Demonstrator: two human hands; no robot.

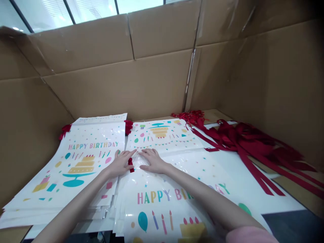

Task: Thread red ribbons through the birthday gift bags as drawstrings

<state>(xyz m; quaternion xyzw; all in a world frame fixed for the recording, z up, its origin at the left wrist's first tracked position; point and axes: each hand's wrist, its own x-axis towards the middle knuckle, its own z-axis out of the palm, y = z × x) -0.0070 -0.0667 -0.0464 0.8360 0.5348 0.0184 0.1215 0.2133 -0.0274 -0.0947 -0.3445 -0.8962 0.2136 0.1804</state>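
Note:
A white printed sheet or flat bag [162, 189] with coloured "HAPPY BIRTHDAY" lettering, candles and a cake lies in front of me, its folded top part [174, 143] towards the back. My left hand [123, 163] rests at its left edge, fingers stretched and thumb apart, beside a short red ribbon piece [131, 165]. Whether the thumb touches the ribbon is unclear. My right hand [153, 162] lies on the sheet near the fold, fingers and thumb spread, fingertips close to the left hand's. My right forearm covers part of the lettering.
To the left lies a stack of matching printed sheets [83, 138] with red ribbon [65, 131] at its edge. Loose red ribbons [233, 135] spread on the right over white sheets. Tall cardboard walls [121, 91] enclose the back and sides.

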